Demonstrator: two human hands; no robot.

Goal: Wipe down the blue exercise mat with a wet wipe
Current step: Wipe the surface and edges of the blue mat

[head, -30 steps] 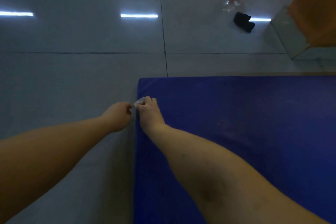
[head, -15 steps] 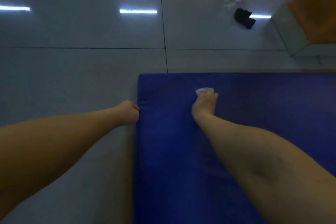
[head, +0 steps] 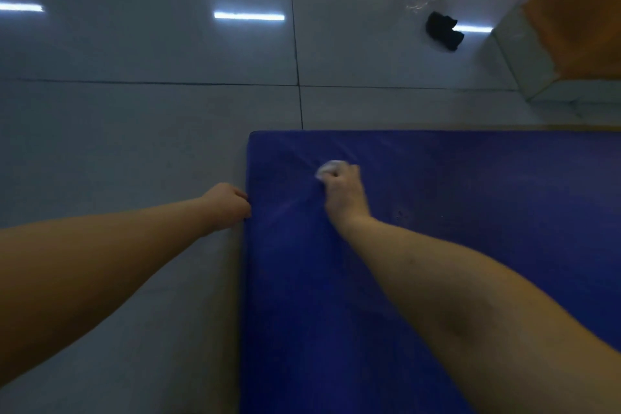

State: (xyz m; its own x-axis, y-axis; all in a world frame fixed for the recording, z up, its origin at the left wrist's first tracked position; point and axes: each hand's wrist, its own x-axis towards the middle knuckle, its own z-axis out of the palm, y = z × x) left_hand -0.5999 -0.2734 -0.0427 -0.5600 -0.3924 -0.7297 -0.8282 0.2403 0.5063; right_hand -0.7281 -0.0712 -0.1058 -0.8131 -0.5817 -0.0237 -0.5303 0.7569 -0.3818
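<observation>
White wipe mostly hidden in right hand, blue mat cropped right

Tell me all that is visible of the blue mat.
The mat is deep blue, thick, with a soft, faintly creased cover. It lies flat on the tiled floor, its far left corner in view. The left hand grips its left edge; the right hand presses a crumpled wipe onto it near that corner.

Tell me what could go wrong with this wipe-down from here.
1. The wet wipe is bunched small in the right hand, so strokes may leave unwiped strips on the mat.
2. The mat's cover creases beside the wipe; those folds could hide missed spots.
</observation>
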